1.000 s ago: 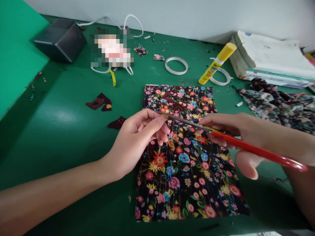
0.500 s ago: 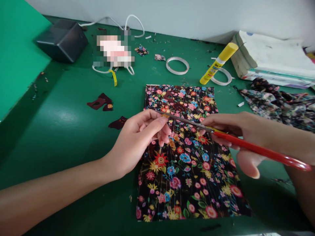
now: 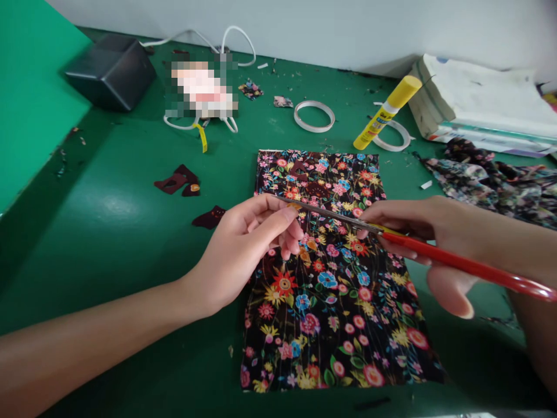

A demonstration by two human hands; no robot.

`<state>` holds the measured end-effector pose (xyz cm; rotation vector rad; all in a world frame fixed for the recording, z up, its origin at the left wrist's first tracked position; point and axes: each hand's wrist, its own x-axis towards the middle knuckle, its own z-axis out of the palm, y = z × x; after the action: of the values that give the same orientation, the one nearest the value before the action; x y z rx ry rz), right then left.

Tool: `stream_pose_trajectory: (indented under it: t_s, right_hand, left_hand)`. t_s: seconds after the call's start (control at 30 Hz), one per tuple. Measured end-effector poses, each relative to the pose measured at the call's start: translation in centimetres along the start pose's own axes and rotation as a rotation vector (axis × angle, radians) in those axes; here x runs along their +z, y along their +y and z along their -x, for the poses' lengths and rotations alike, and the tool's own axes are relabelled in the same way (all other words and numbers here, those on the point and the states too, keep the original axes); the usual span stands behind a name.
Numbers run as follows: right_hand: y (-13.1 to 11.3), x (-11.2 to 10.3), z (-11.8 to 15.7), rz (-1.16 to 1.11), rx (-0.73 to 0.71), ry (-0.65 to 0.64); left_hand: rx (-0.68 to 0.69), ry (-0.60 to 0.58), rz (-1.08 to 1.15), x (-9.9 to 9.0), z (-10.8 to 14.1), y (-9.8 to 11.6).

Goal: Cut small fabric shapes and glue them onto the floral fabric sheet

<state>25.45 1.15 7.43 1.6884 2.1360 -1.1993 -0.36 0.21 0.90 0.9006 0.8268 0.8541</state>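
A black floral cloth (image 3: 331,313) lies flat on the green table (image 3: 143,255). Over its upper left part, my left hand (image 3: 256,238) pinches a small orange-yellow piece (image 3: 295,205) between thumb and fingertips. My right hand (image 3: 418,238) holds scissors (image 3: 461,262) with red handles, their blades pointing left to the small piece at my left fingertips. Dark maroon scraps (image 3: 176,180) rest left of the cloth, and another dark scrap (image 3: 209,217) is close beside my left hand. More maroon bits lie on the cloth's upper part.
Behind the cloth are a white tape roll (image 3: 314,104), a yellow glue stick (image 3: 387,113) and a second roll (image 3: 398,145). At right sit stacked books (image 3: 483,93) and crumpled fabric (image 3: 487,180). A black box (image 3: 111,72) stands at the back left, near white cables (image 3: 232,28).
My right hand has shifted slightly right, its thumb lower and farther from the scissors' handles. My left hand has barely moved.
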Motion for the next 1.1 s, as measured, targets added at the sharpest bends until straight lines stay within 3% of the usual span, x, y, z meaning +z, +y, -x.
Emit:
stream_pose_trajectory:
  t_s: [0.1,0.23,0.53,1.1]
  right_hand:
    - [0.6,0.3,-0.1,-0.028,-0.006,-0.003]
    - [1.3,0.9,-0.2,-0.054,-0.058,0.098]
    - [1.1,0.9,-0.3,-0.018,0.018,0.025]
    - [0.6,1.1,-0.4,-0.113,0.005,0.057]
  left_hand:
    - [0.011,-0.003,0.040,0.0,-0.1,0.0]
    - [0.010,0.001,0.067,0.1,-0.1,-0.1]
    - [0.030,0.049,0.122,0.2,0.0,-0.2]
    - [0.021,0.030,0.114,0.1,-0.1,-0.1]
